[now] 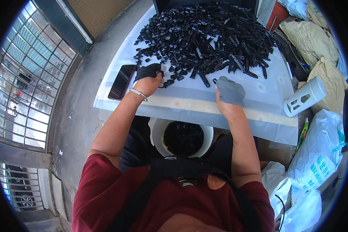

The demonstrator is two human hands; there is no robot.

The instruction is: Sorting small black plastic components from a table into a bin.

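A large heap of small black plastic parts (208,36) covers the far part of the table, short clips mostly on the left and longer strips on the right. My left hand (149,76), in a black and white glove, is at the heap's near left edge beside several loose clips. Its fingers curl inward, and what they hold, if anything, is hidden. My right hand (231,92), in a grey glove, is closed just in front of the heap. A small black plastic piece (215,81) sticks out at its thumb. One long black strip (204,78) lies between my hands.
A phone (121,82) lies left of my left hand on the pale table cover (174,108). Below the table edge, a white bucket (208,141) holds black parts. At the right stand a white slotted cylinder (305,96) and plastic bags (317,154). A barred gate (31,73) is at left.
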